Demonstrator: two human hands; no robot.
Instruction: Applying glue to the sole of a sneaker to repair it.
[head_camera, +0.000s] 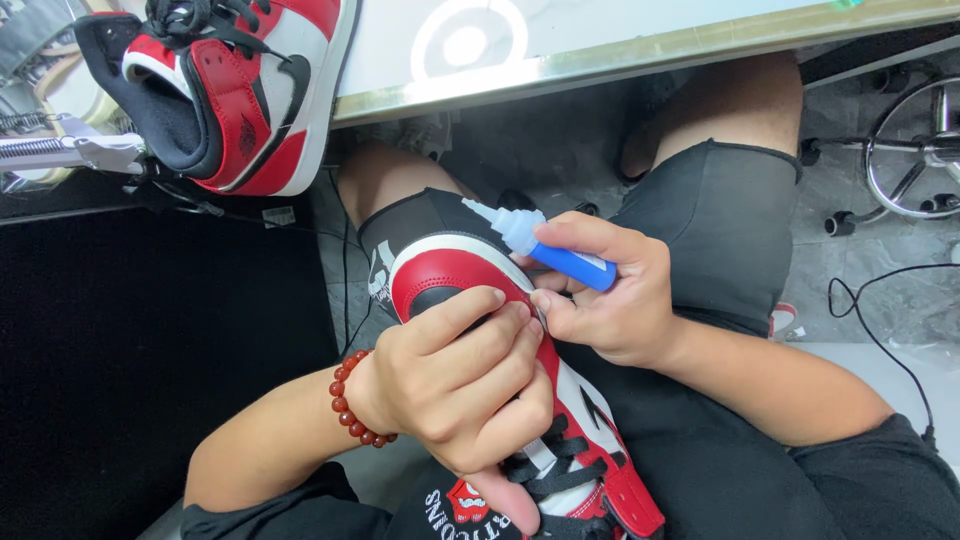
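- Hand on your left (455, 385) is clamped over the toe of the red, white and black sneaker (520, 390) lying on your lap, near you; the shoe looks light and stiff at the sole, soft in the upper, so hold by the toe.
- Second sneaker (240, 90) sits far left, at the bench (640, 45) edge.
- Your right hand (610, 300) pinches the small blue glue bottle (545, 250), probably slick plastic; grip its body.

left hand (455, 385) grips red-white sneaker (470, 270) on lap | right hand (605, 295) holds blue glue bottle (545, 250) | second sneaker (240, 90) far left
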